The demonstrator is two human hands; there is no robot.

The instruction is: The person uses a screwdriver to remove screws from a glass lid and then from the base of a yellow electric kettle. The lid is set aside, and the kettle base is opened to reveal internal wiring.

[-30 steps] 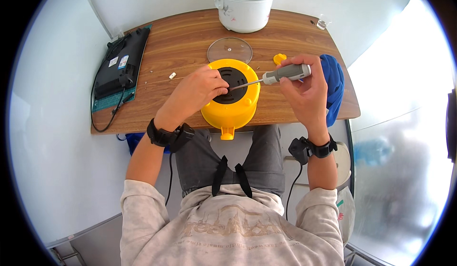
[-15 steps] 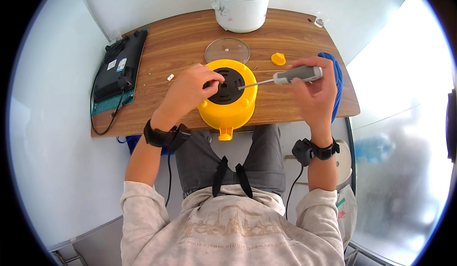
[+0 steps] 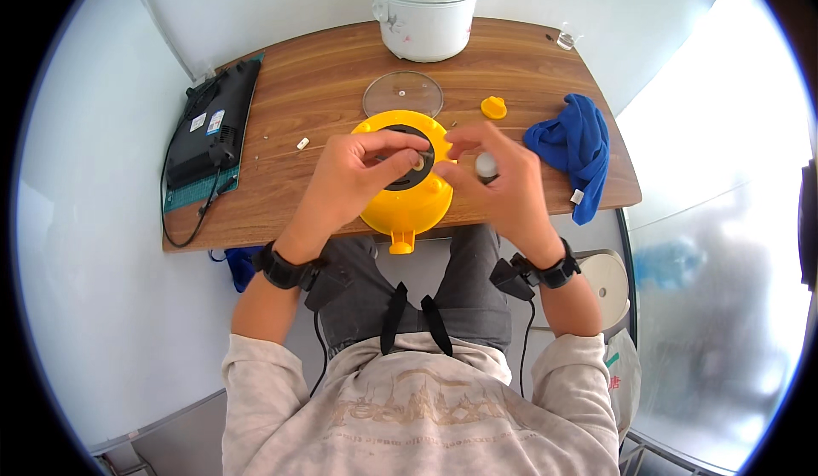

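Note:
A yellow electric pot (image 3: 407, 213) stands at the table's near edge with its black slotted round base (image 3: 399, 185) facing up and a short handle stub toward me. Over that base, my left hand (image 3: 358, 169) is closed in a pinch on a small pale piece (image 3: 418, 163), too small to name. Close by on the right, my right hand (image 3: 507, 182) has thumb and forefinger apart, near the left fingertips. The rounded light end of a screwdriver (image 3: 486, 165) shows within this hand; its shaft is hidden.
Behind the pot lie a glass lid (image 3: 403, 92) and a yellow knob (image 3: 493, 107). A white cooker (image 3: 426, 24) stands at the back. A blue cloth (image 3: 573, 148) lies right. On the left, a black appliance (image 3: 209, 126) with a cord rests on a green mat (image 3: 194, 193).
My right hand has moved left to the pot, and the screwdriver has turned from lying across toward the base to end-up in the hand. The blue cloth is uncovered. My left hand shifted slightly right.

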